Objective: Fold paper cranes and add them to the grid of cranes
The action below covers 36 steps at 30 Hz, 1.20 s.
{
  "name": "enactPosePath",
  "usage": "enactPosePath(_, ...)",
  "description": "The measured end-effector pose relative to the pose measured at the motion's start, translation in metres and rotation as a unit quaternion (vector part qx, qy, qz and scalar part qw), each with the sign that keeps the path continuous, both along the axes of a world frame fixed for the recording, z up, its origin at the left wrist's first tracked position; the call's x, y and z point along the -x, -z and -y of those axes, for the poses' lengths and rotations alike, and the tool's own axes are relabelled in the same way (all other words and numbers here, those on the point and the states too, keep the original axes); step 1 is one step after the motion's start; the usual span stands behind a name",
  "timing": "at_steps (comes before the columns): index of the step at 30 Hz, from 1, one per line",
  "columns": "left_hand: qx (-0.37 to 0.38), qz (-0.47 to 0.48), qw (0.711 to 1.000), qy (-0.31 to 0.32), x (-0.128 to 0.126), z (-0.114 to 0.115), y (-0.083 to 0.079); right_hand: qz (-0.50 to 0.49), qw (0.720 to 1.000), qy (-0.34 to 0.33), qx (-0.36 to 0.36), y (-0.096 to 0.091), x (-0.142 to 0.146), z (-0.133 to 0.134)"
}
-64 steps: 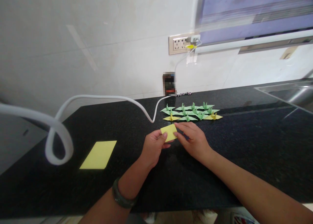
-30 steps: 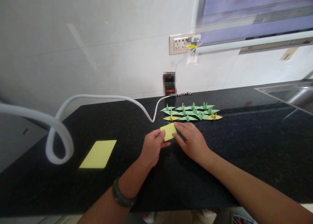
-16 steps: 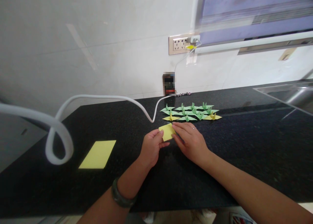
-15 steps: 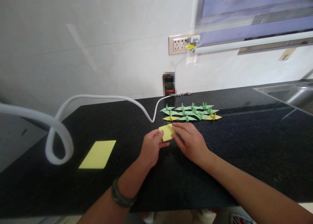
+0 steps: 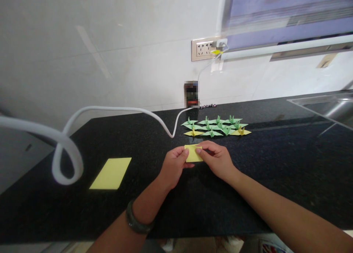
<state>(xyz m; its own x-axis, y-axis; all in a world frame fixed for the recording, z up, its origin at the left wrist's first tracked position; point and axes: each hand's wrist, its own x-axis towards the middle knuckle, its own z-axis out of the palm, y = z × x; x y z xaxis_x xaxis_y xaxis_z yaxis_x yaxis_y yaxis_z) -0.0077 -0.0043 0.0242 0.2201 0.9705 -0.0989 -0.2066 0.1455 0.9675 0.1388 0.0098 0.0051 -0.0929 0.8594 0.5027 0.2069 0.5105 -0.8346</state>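
Note:
A small folded square of yellow paper is held between both hands above the black countertop. My left hand pinches its left edge, thumb on top and fingers beneath. On the right side, my right hand grips the paper with the thumb over its upper right part and the fingers behind. Just beyond the hands, several green paper cranes stand in rows, with a yellow paper crane at the front left and another yellow crane at the front right.
A yellow paper sheet lies on the countertop to the left. A white cable loops in from the left towards a blurred-out device against the wall. A wall socket and a metal sink are further off.
The yellow paper has turned to lie more level. My right thumb has come onto its face, where the right fingers were at its corner and edge.

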Motion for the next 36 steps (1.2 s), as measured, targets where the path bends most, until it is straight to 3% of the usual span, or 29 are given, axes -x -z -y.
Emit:
enactPosePath(9, -0.006, -0.01, 0.999, 0.037, 0.002, -0.001, 0.005, 0.009, 1.0, -0.006, -0.011, -0.005, -0.001, 0.001)
enactPosePath(22, -0.001, -0.002, 1.0, 0.031, 0.0, -0.001, 0.006, 0.096, 0.994, 0.012, -0.048, -0.005, -0.001, 0.004)
enactPosePath(29, 0.003, 0.015, 0.999, 0.035, 0.003, -0.001, 0.004, 0.116, 0.988, -0.022, -0.103, -0.008, -0.005, 0.003)
enactPosePath(36, 0.014, 0.043, 0.998, 0.054, 0.006, 0.0, -0.001, 0.179, 0.966, -0.102, -0.159, -0.011, -0.015, -0.002)
